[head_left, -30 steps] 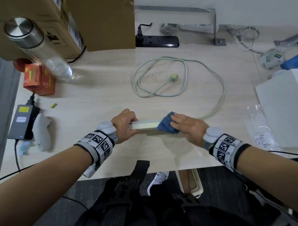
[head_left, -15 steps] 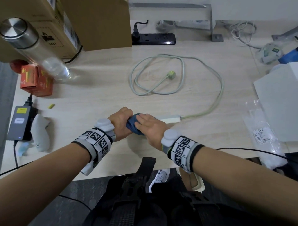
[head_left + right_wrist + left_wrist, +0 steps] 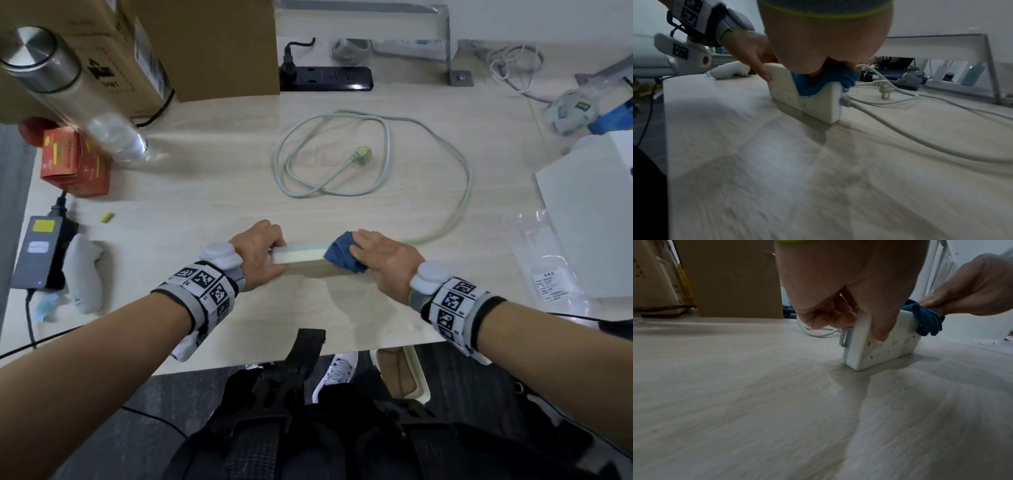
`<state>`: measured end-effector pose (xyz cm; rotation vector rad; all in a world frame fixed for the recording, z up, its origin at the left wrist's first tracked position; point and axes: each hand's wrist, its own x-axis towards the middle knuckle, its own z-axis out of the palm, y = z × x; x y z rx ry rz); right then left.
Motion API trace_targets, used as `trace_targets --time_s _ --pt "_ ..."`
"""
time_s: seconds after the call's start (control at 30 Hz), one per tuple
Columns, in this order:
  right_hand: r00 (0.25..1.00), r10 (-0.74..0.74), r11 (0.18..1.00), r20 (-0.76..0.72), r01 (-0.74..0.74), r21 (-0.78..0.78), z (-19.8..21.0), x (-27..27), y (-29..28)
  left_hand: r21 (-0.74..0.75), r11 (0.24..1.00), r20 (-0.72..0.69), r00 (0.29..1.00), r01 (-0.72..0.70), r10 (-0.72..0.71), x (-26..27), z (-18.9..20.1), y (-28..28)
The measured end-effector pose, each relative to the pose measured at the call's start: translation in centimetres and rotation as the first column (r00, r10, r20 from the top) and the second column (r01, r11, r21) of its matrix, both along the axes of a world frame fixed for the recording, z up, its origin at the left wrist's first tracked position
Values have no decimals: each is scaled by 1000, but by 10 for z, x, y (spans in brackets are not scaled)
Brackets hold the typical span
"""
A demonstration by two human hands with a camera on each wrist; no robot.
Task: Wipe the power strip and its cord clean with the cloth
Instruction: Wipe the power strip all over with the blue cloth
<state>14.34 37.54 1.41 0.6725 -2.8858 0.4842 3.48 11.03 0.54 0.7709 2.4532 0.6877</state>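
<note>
A white power strip (image 3: pixel 301 255) (image 3: pixel 885 345) (image 3: pixel 813 104) stands on its long edge on the light wooden table (image 3: pixel 205 192), near the front edge. My left hand (image 3: pixel 260 250) (image 3: pixel 857 318) grips its left end, thumb on the socket face. My right hand (image 3: pixel 387 255) pinches a blue cloth (image 3: pixel 340 255) (image 3: pixel 927 322) (image 3: pixel 818 84) over the strip's top edge at the right end. The pale cord (image 3: pixel 387 147) (image 3: pixel 900 129) leaves that end, loops across the table and ends in a plug (image 3: pixel 361 153) (image 3: pixel 885 88).
Cardboard boxes (image 3: pixel 205 44) and a black power strip (image 3: pixel 325 78) line the back. A clear bottle (image 3: pixel 78 102), red box (image 3: pixel 73 164), adapter (image 3: pixel 39 250) and white controller (image 3: pixel 84 274) sit left. A white box (image 3: pixel 589 212) and plastic bag (image 3: pixel 548 267) lie right.
My right hand slid the cloth along the strip to the left end beside my left hand, then back to the right end. The left hand kept its grip.
</note>
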Motion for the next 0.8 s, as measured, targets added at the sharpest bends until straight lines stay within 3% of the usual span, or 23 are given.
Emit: trace_targets --time_s 0.1,0.2,0.3,0.4,0.63,0.8 --pt "1000 29 998 9 -30 57 1 -9 -35 25 1000 5 1000 -16 16 3 -3 -2" --pt "991 68 996 119 -74 46 -10 -21 -77 54 998 0 1000 -26 26 3 -5 -1" --pt "973 94 995 213 -101 21 6 -31 -106 17 1000 19 1000 -19 19 -2 -2 1" --pt "955 158 983 251 -177 57 14 -29 -82 38 999 -12 1000 -17 18 1 -5 -1" --pt "981 56 996 187 -67 54 5 0 18 17 1000 13 1000 -18 17 1 0 -4" --pt "987 12 982 160 -41 183 12 0 2 35 999 10 1000 -28 28 3 0 -2"
